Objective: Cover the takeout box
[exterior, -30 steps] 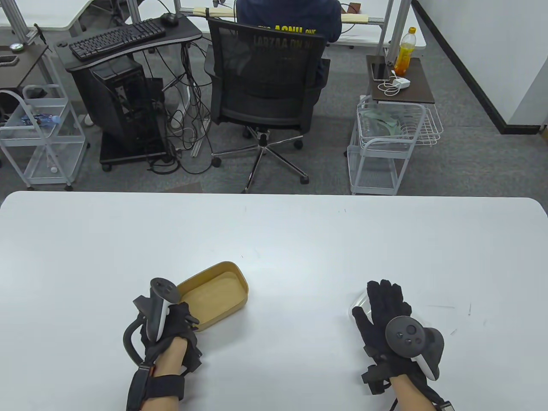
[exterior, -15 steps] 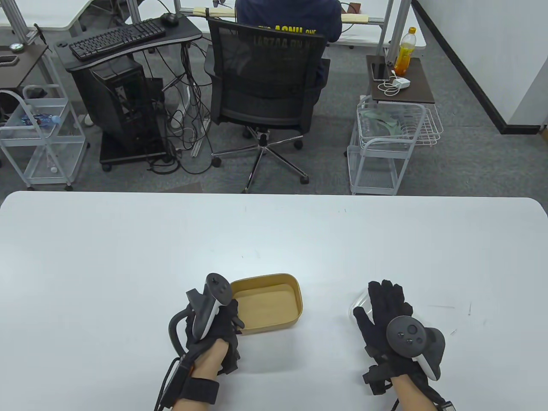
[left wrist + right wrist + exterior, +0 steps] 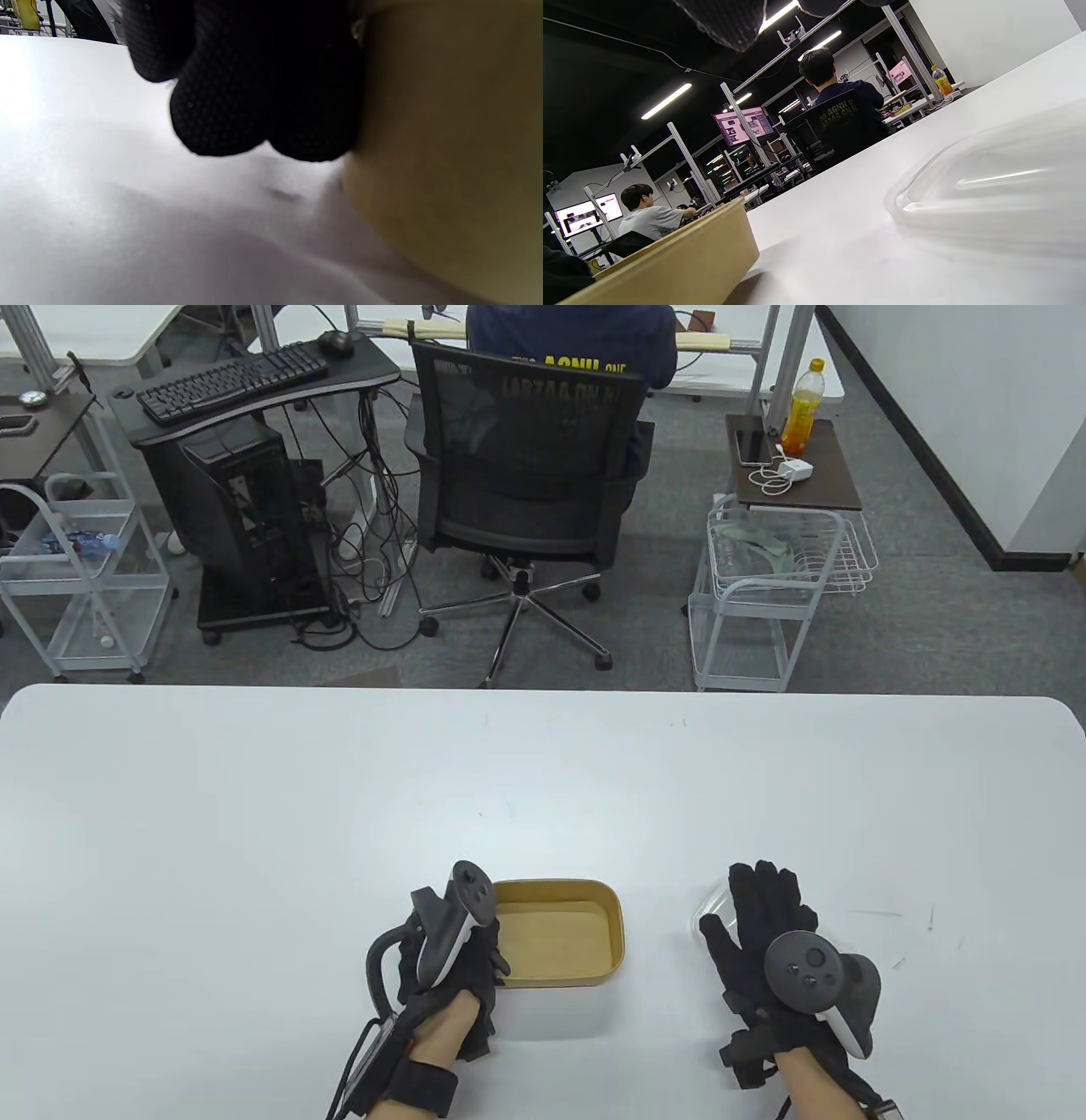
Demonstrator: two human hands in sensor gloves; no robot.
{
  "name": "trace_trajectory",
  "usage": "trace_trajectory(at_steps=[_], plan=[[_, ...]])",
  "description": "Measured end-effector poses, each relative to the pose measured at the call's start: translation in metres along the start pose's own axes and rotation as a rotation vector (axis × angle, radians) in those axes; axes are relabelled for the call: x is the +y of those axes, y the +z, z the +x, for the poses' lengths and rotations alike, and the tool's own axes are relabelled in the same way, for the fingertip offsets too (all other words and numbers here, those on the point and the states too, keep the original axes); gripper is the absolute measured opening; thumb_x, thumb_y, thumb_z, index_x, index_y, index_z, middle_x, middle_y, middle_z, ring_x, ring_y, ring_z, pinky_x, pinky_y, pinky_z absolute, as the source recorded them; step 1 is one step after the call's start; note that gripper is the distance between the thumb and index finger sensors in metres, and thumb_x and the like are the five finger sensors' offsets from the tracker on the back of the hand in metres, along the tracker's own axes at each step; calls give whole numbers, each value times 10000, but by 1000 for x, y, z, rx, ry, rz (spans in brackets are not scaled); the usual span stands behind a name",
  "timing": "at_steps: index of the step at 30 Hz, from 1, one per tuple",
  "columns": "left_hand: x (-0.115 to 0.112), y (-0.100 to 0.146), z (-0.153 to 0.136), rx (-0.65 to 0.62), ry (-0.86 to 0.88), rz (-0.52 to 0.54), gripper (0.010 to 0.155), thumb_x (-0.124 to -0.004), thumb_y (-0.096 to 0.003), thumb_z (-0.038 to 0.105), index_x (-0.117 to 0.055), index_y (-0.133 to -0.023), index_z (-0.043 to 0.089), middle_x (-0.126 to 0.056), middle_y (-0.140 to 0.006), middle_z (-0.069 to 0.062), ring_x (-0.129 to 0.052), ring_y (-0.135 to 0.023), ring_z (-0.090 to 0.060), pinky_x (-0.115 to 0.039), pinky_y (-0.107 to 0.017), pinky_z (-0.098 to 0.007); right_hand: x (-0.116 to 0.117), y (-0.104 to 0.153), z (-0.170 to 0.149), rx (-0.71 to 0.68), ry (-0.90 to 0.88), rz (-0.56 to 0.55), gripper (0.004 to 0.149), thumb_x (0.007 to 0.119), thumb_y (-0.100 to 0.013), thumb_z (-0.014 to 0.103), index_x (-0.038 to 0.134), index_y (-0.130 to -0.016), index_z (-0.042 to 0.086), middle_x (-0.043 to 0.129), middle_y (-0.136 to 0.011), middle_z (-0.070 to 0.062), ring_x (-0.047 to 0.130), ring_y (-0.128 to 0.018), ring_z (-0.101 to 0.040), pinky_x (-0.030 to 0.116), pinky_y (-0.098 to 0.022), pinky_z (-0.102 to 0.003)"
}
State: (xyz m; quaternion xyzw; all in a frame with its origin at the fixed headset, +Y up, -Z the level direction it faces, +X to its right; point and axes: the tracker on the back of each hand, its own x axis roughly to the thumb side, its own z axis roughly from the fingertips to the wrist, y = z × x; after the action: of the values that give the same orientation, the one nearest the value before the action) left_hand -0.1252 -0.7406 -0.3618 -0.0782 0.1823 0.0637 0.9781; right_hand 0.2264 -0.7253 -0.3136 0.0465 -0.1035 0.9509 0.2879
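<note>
Takeout box (image 3: 567, 935) sits open near the front edge of the white table (image 3: 254, 814), brown with nothing inside it. Left hand (image 3: 458, 963) grips its left end; the left wrist view shows what the table view can't, gloved fingers (image 3: 220, 106) pressed right against the box's outer wall. Off to the right, well apart, the right hand (image 3: 764, 933) lies flat with fingers spread on the clear lid (image 3: 711, 903), and the right wrist view shows its domed shape up close. Beyond the table stands a black office chair (image 3: 526, 475).
</note>
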Motion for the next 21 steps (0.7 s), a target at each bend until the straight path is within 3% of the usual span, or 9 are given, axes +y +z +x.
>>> trace_trajectory(at_steps=[13, 21], plan=[[-11, 2, 3, -21, -7, -33, 556, -832, -358, 614, -864, -805, 284, -1090, -387, 158, -1067, -334, -71, -825, -511, -303, 5, 0, -1, 15, 3, 17, 684, 679, -619, 426, 475, -1140, 33, 376, -1171, -342, 314, -1037, -564, 355, -641, -777], [-9, 4, -4, -35, 35, -47, 705, -784, -344, 683, -761, -918, 276, -1093, -593, 135, -1071, -494, -97, -795, -567, -326, 5, 0, 0, 14, 20, 31, 685, 678, -620, 427, 474, -1140, 31, 379, -1170, -343, 315, -1038, -563, 357, -640, -778]])
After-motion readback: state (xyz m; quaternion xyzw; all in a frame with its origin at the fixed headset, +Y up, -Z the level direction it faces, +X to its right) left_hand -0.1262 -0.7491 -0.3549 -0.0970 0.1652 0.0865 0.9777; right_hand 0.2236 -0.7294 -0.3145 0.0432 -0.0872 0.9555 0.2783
